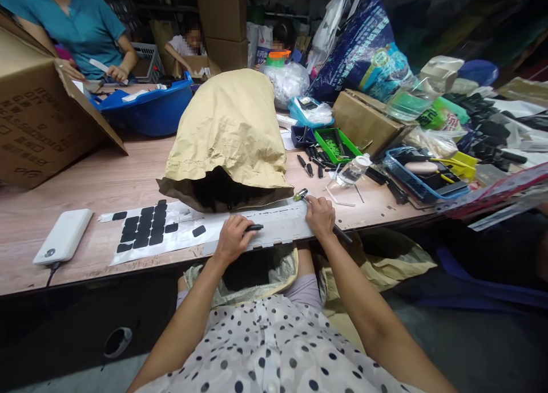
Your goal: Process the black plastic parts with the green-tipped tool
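Observation:
My left hand [233, 236] is closed around a short black rod-like piece [256, 227], whose end sticks out to the right over a white board [280, 225] at the table's front edge. My right hand [321, 215] grips a small hammer [301, 195]; its head with a yellowish end shows past the fingers, and its dark handle runs back toward the lower right. Directly beyond both hands lies a large brown paper sack [231, 130], its dark mouth turned toward me. Left of my left hand, black rounded patches [144, 226] sit in rows on a white sheet.
A white power bank [64, 237] with a cable lies at left, near a cardboard box [34, 113] and a blue basin [148, 110]. At right are a green tray [337, 145], a clear bottle [353, 170] and a blue basket [422, 176]. Other people sit across the table.

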`<action>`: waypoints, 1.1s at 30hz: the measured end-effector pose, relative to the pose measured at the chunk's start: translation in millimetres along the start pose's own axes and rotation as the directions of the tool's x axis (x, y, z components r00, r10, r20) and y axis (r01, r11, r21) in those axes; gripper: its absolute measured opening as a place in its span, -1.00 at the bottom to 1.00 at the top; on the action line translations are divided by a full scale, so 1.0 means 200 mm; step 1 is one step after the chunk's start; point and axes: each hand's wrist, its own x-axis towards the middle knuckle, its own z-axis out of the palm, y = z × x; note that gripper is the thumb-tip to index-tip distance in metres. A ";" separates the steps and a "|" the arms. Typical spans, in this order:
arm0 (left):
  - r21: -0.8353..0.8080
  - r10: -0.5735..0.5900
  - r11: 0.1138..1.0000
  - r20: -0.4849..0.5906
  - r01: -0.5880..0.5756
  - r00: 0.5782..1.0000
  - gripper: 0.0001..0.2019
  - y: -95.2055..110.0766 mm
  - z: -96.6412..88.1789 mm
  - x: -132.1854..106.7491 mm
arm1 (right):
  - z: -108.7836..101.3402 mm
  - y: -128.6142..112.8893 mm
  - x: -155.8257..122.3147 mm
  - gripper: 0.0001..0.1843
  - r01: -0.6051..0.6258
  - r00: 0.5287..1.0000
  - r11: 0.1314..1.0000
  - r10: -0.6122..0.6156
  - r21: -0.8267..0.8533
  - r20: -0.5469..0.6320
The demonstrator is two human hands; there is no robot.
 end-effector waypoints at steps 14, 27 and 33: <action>0.024 -0.150 0.988 0.364 0.151 0.919 -0.82 0.09 0.24 -0.40 | 0.02 0.01 -0.01 -0.66 0.028 0.999 0.999 -0.028 -0.018 -0.035; 0.070 -0.583 0.757 -0.376 0.649 0.721 -0.75 -0.13 -0.06 0.35 | 0.03 0.00 -0.01 -0.65 0.030 0.999 0.999 -0.030 -0.012 -0.015; 0.068 -0.486 0.825 -0.423 0.561 0.765 -0.81 -0.19 -0.05 0.30 | 0.02 -0.01 -0.01 -0.66 0.026 0.999 1.000 -0.026 -0.011 -0.019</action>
